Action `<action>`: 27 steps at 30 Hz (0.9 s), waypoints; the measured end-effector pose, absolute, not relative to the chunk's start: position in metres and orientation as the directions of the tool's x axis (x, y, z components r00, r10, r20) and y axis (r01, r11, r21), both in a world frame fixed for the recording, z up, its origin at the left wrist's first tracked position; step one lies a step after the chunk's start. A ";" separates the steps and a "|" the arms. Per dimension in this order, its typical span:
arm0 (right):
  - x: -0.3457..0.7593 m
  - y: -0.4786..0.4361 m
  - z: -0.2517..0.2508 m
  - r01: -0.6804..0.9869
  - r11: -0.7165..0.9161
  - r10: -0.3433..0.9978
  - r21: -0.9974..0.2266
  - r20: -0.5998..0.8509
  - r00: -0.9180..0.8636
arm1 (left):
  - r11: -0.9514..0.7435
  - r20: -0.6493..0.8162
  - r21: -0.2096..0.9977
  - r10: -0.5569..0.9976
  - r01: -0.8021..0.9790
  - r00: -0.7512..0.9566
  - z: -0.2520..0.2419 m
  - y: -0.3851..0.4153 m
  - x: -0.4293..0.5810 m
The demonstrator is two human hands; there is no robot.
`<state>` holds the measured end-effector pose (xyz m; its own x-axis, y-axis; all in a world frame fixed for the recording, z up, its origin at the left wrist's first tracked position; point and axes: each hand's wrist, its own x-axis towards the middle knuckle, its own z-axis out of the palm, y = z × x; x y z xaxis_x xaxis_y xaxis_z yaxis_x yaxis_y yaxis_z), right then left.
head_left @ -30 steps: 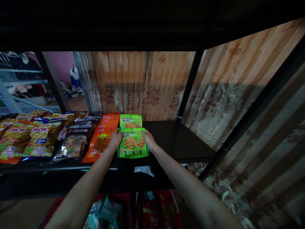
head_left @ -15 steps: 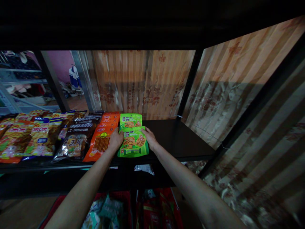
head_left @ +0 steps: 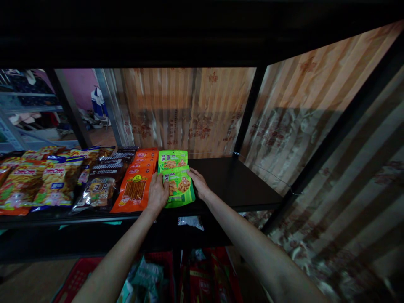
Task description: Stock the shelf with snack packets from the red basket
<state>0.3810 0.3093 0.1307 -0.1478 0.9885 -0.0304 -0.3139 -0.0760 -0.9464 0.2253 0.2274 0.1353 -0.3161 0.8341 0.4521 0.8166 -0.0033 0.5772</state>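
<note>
Two green snack bags overlap on the dark shelf, the rear snack bag (head_left: 170,157) partly covered by the front snack bag (head_left: 181,185). My left hand (head_left: 158,191) lies over the left side of the front bag, fingers stretched out toward the back and nothing gripped. It hides that bag's left part. On the opposite side, my right hand (head_left: 198,184) holds the front bag's upper right edge, the thumb on its face. Just left of my left hand, a row of orange snack bags (head_left: 132,187) lies overlapped.
Dark brown snack bags (head_left: 99,187) and yellow snack bags (head_left: 55,183) fill the shelf's left part. The bare shelf surface (head_left: 230,181) continues rightward to a black post (head_left: 252,109). Below stand a red basket (head_left: 74,280) and red packages (head_left: 203,280). Curtains (head_left: 189,105) hang behind.
My left hand has shifted from the front green bag's left edge onto its face, its fingers now straighter. The bag has moved slightly left; my right hand stays at its edge.
</note>
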 end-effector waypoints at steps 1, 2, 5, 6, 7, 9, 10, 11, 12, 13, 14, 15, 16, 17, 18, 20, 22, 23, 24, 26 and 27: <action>0.381 0.309 0.131 -0.305 -0.086 0.990 -0.948 -0.047 -0.131 | -0.023 0.467 0.565 0.833 0.825 -0.297 0.136 0.225 0.226; 0.381 0.309 0.132 -0.299 -0.093 0.991 -0.950 -0.061 -0.116 | -0.041 0.480 0.554 0.831 0.831 -0.279 0.136 0.222 0.228; 0.381 0.308 0.134 -0.301 -0.095 0.993 -0.949 -0.070 -0.093 | -0.084 0.518 0.522 0.822 0.849 -0.237 0.136 0.215 0.235; 0.381 0.307 0.134 -0.305 -0.092 0.994 -0.948 -0.067 -0.090 | -0.098 0.532 0.514 0.816 0.852 -0.227 0.136 0.213 0.237; 0.381 0.306 0.135 -0.311 -0.090 0.994 -0.946 -0.066 -0.087 | -0.113 0.545 0.508 0.810 0.854 -0.217 0.136 0.211 0.240; 0.381 0.305 0.135 -0.322 -0.087 0.995 -0.943 -0.065 -0.079 | -0.144 0.565 0.505 0.800 0.851 -0.200 0.136 0.209 0.245; 0.381 0.305 0.135 -0.327 -0.087 0.995 -0.941 -0.065 -0.076 | -0.156 0.569 0.509 0.799 0.846 -0.195 0.137 0.208 0.246; 0.381 0.305 0.135 -0.329 -0.087 0.995 -0.940 -0.067 -0.073 | -0.164 0.565 0.518 0.803 0.840 -0.192 0.137 0.207 0.248; 0.381 0.305 0.135 -0.329 -0.089 0.995 -0.940 -0.069 -0.071 | -0.166 0.554 0.531 0.810 0.831 -0.192 0.137 0.207 0.249; 0.382 0.305 0.135 -0.327 -0.090 0.995 -0.941 -0.071 -0.071 | -0.165 0.541 0.545 0.819 0.822 -0.194 0.138 0.207 0.250; 0.382 0.305 0.136 -0.325 -0.091 0.995 -0.941 -0.071 -0.074 | -0.166 0.529 0.557 0.826 0.814 -0.193 0.139 0.207 0.250; 0.382 0.304 0.136 -0.325 -0.091 0.995 -0.941 -0.070 -0.078 | -0.167 0.521 0.565 0.831 0.808 -0.192 0.139 0.207 0.250; 0.382 0.304 0.136 -0.325 -0.091 0.994 -0.941 -0.068 -0.081 | -0.171 0.519 0.570 0.833 0.804 -0.190 0.140 0.207 0.250; 0.383 0.304 0.136 -0.324 -0.088 0.994 -0.942 -0.065 -0.083 | -0.175 0.520 0.571 0.833 0.802 -0.188 0.140 0.207 0.250; 0.383 0.303 0.136 -0.318 -0.083 0.995 -0.945 -0.059 -0.084 | -0.178 0.520 0.572 0.834 0.801 -0.185 0.141 0.207 0.250; 0.383 0.301 0.136 -0.296 -0.061 0.996 -0.953 -0.038 -0.084 | -0.176 0.515 0.571 0.837 0.802 -0.183 0.141 0.206 0.251; 0.383 0.299 0.136 -0.278 -0.037 0.996 -0.960 -0.013 -0.088 | -0.172 0.515 0.561 0.838 0.810 -0.179 0.142 0.206 0.251; 0.383 0.298 0.136 -0.275 -0.028 0.996 -0.961 -0.004 -0.088 | -0.173 0.520 0.553 0.836 0.815 -0.174 0.143 0.205 0.252; 0.383 0.298 0.136 -0.274 -0.023 0.996 -0.962 0.001 -0.088 | -0.176 0.527 0.545 0.832 0.820 -0.171 0.144 0.204 0.252; 0.384 0.296 0.136 -0.270 -0.019 0.996 -0.963 0.004 -0.084 | -0.177 0.536 0.534 0.827 0.827 -0.169 0.145 0.202 0.253; 0.385 0.295 0.136 -0.269 -0.017 0.997 -0.963 0.004 -0.077 | -0.175 0.536 0.531 0.827 0.829 -0.168 0.145 0.201 0.253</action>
<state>0.3846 0.2951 0.1363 -0.0767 0.9970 0.0042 -0.2694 -0.0167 -0.9629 0.2534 0.2013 0.1454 -0.1680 0.8274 0.5359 0.8291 -0.1755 0.5309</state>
